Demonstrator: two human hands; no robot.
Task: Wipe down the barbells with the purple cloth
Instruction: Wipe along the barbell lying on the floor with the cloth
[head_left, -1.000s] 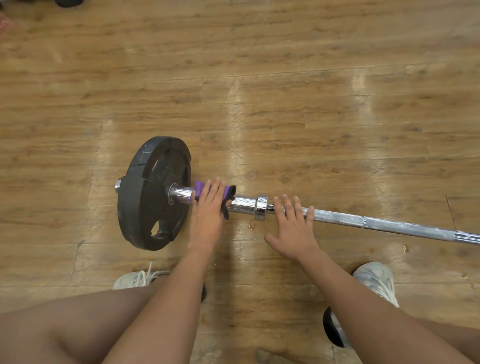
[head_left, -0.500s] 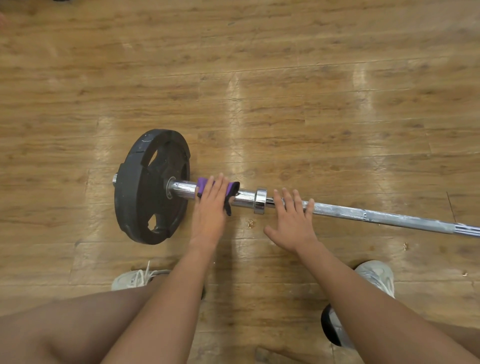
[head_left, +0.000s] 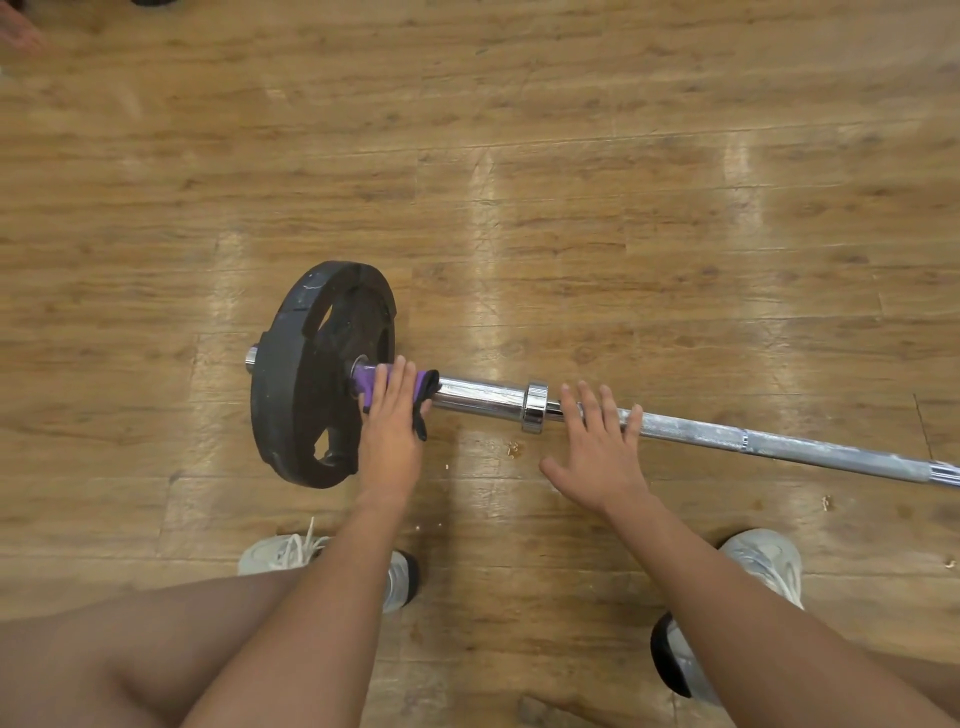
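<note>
A steel barbell (head_left: 727, 436) lies on the wooden floor with one black weight plate (head_left: 306, 374) on its left chrome sleeve (head_left: 483, 397). A purple cloth (head_left: 366, 382) with a dark edge is draped over the sleeve right beside the plate. My left hand (head_left: 392, 426) presses the cloth onto the sleeve with straight fingers laid over it. Just right of the sleeve collar (head_left: 535, 408), my right hand (head_left: 597, 447) rests flat on the shaft with its fingers spread.
My knees and white sneakers (head_left: 758, 561) are close below the bar. Small crumbs (head_left: 511, 448) lie on the floor under the sleeve. Wooden floor (head_left: 519, 156) stretches beyond the bar. The bar's right end runs out of view.
My left hand has slid the purple cloth left along the sleeve until it reaches the plate. My right hand has stayed on the shaft beside the collar.
</note>
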